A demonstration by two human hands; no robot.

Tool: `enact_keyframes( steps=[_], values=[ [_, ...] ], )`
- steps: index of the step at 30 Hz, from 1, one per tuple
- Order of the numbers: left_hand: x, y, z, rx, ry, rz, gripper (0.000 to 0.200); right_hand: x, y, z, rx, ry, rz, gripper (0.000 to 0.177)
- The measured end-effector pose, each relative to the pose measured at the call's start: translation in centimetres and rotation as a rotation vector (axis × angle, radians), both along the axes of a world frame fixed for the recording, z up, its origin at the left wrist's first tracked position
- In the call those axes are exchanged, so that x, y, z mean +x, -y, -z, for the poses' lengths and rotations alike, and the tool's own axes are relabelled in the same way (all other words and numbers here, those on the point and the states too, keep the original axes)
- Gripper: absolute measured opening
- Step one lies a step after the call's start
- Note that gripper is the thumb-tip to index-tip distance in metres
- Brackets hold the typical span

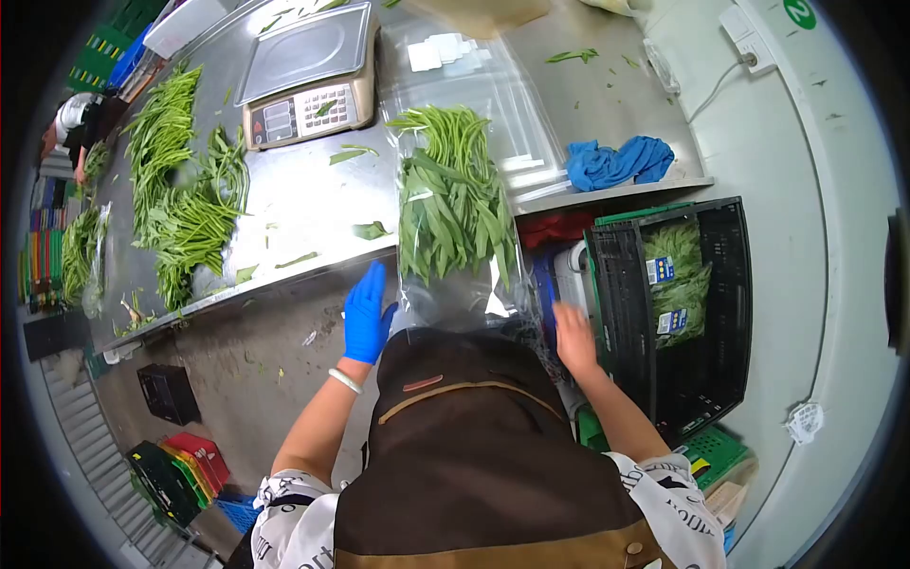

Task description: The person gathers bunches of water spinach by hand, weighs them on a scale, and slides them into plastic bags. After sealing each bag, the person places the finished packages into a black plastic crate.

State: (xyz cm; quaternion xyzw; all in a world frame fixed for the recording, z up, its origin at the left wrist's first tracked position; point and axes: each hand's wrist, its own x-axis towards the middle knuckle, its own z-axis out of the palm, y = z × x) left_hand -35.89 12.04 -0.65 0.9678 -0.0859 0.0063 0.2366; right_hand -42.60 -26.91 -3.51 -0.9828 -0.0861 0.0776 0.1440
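Note:
A clear plastic bag [445, 300] filled with leafy green vegetables [450, 204] lies over the front edge of the metal table, stems toward the back and leaves toward me. Just left of the bag's near end is my left hand [366, 318] in a blue glove, its fingers extended and the thumb apart. My bare right hand [573, 332] is to the right of the bag, slightly blurred, with fingers stretched forward. Neither hand is seen holding anything. Flat clear bags [474, 95] lie stacked behind the vegetables.
A scale [308, 81] stands on the metal table [327, 185], right of loose greens [180, 204]. A blue cloth [621, 163] lies at the table's right end. Below it, a black crate [725, 313] holds labelled bagged greens [678, 280]. Another person [76, 119] is at the far left.

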Motion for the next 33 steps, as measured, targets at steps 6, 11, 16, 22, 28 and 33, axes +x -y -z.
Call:
enact_keyframes(
  steps=[6, 11, 16, 22, 28, 33],
  values=[
    [3.6, -0.4, -0.4, 0.179, 0.144, 0.651, 0.051, 10.6, -5.4, -1.8, 0.069, 0.406, -0.495, 0.036],
    [5.4, -2.3, -3.1, -0.6, -0.393, 0.261, 0.024, 13.1, -5.0, -3.1, 0.56, -0.035, -0.386, 0.015],
    [9.2, -3.4, -2.2, -0.878, -0.755, -0.065, 0.032, 16.2, -5.1, -1.8, 1.235, -0.705, 0.204, 0.032],
    [10.0, -3.5, 3.9, -0.801, -0.885, -0.266, 0.04, 15.8, -6.7, -0.5, 1.209, -0.621, 0.58, 0.026],
    [9.4, -4.0, 4.4, -1.026, -0.945, -0.252, 0.035, 15.8, -11.8, -7.6, 1.283, -0.581, 0.365, 0.021],
    [8.6, -3.9, 7.0, -1.172, -0.949, -0.199, 0.032, 21.7, -11.2, 0.9, 1.828, -0.442, 0.814, 0.047]
  ],
)
